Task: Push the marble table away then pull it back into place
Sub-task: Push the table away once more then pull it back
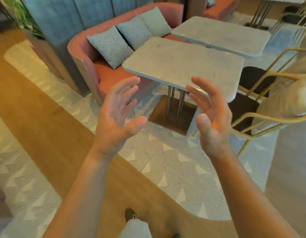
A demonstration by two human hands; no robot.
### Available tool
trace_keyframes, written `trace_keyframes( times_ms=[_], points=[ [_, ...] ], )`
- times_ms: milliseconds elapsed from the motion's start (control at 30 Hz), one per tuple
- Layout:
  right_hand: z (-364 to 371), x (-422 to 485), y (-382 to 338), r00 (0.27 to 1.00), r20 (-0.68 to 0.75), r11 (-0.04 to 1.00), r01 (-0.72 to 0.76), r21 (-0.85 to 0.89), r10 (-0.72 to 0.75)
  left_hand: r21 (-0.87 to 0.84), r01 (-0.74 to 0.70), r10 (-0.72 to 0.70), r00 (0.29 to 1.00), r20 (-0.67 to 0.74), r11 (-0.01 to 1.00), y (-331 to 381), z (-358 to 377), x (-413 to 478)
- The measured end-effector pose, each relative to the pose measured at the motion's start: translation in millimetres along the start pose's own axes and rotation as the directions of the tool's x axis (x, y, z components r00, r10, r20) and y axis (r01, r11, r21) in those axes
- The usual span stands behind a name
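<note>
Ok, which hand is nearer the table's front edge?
Right, it seems. Fingers of the right hand overlap the front edge of the table; the left hand hangs open just below its left corner, apart.

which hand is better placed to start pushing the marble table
Right, probably: the right hand has fingertips by the near edge of the marble table, while the left hand sits left of its corner.

sofa [104, 78] left of marble table [183, 66], chair [277, 103] right
</note>
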State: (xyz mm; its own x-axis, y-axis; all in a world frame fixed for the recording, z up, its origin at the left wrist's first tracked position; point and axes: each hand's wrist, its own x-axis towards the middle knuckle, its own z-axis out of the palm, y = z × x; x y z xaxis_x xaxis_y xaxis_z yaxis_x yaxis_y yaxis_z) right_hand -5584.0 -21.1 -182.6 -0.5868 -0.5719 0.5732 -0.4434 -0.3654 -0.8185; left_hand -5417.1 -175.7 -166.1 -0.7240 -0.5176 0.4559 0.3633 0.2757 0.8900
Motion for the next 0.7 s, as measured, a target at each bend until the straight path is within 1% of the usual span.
trace_keyframes(
  times_ms=[233, 300, 367, 500, 633, 700],
  points=[
    [56.5, 98.0, 81.9, 1.000, 0.006, 1.000, 0.004, -0.022, -0.004, 0.018, 0.005, -0.005, 1.000, -0.007, 1.000, -74.7, -69.6, 101.7],
    [73.1, 126.0, 101.5, 1.000, -0.003, 0.999, -0.014, -0.038, 0.014, 0.001, 0.022, -0.022, 1.000, -0.011, 1.000, -91.0, -90.0, 133.2],
    [84.2, 153.6, 120.1, 1.000, -0.029, 0.999, 0.007, -0.047, -0.008, -0.027, 0.018, -0.018, 1.000, 0.011, 0.999, -106.3, -106.3, 167.9],
    [87.2, 190.8, 149.9, 0.995, -0.097, 0.996, -0.033, -0.080, 0.025, -0.068, 0.059, -0.052, 0.993, 0.106, 0.996, -139.7, -114.9, 235.0],
    [75.0, 223.6, 187.5, 0.986, -0.158, 0.988, -0.067, -0.136, 0.045, -0.091, 0.078, -0.062, 0.985, 0.160, 0.993, -184.1, -109.8, 289.3],
    [69.5, 242.0, 209.2, 0.985, -0.165, 0.984, -0.081, -0.158, 0.054, -0.088, 0.097, -0.080, 0.981, 0.178, 0.991, -205.3, -104.8, 312.6]
  ],
)
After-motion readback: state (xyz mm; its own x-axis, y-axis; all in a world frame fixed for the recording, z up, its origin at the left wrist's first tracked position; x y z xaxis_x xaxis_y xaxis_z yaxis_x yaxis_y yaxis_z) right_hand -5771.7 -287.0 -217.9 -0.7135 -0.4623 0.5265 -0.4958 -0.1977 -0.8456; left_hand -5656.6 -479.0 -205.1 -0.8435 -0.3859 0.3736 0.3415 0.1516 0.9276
